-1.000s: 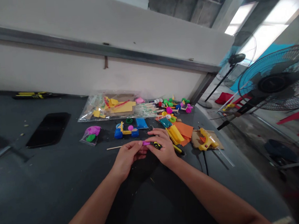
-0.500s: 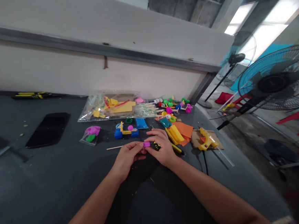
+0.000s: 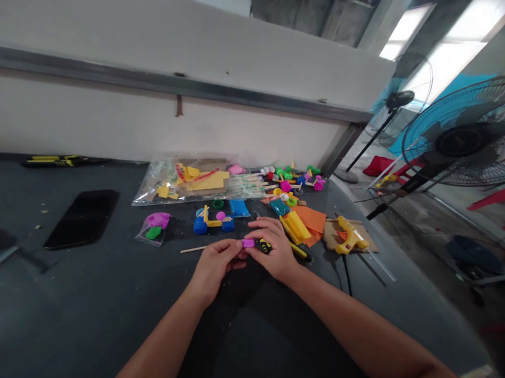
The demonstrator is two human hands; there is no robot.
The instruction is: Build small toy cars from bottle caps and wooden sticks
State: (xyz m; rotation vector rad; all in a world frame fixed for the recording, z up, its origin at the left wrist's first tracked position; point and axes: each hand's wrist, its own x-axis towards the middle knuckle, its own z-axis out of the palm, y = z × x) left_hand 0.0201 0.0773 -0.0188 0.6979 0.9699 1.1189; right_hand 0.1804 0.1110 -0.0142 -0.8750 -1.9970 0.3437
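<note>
Between my fingertips is a small purple block of what looks like modelling clay [image 3: 248, 243]. My left hand [image 3: 217, 266] pinches its left end, and my right hand [image 3: 275, 250] presses on its right end with thumb and fingers. A thin wooden stick [image 3: 193, 250] lies left of my left hand. Just beyond my hands rests a small model with blue rollers and a yellow upright [image 3: 214, 222], a pink ball on it. A black-and-yellow handled tool [image 3: 299, 250] lies partly hidden behind my right hand.
A yellow glue gun [image 3: 350, 236] rests on cardboard at the right. Orange sheets [image 3: 311, 222], a blue packet [image 3: 239, 208], a bag of purple and green clay [image 3: 154, 226] and a plastic bag of parts [image 3: 199, 178] lie beyond. A phone [image 3: 82, 218] is at left; a fan [image 3: 458, 139] stands at right.
</note>
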